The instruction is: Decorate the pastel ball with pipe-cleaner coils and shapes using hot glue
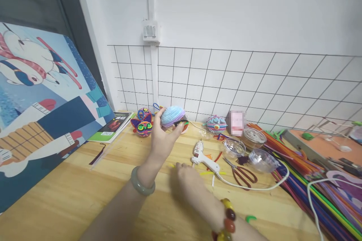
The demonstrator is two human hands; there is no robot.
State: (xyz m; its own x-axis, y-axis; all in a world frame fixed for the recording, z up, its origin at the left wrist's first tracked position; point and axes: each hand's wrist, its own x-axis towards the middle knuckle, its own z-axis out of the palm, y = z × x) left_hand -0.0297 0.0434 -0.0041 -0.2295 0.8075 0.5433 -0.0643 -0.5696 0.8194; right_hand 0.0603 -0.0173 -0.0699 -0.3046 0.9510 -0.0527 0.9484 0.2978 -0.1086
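Note:
My left hand (165, 135) holds up a pale blue and lilac dome-shaped piece (173, 116) that looks wound from fuzzy pipe cleaners. A dark strip shows at its lower right, close to my thumb. Low over the table, my right hand (189, 179) is smeared by motion and its fingertips are hidden. A short bit of yellow pipe cleaner (172, 165) shows beside its fingers, and another yellow piece (212, 173) lies to its right. Just beyond that hand rests a white glue gun (204, 156), its cord running right.
Red-handled scissors (242, 173) and clear plastic shells (234, 147) lie to the right. Bundles of pipe cleaners (316, 196) fill the right side. Finished-looking colourful balls (143, 122) stand at the back; a large illustrated board (65, 128) leans at left.

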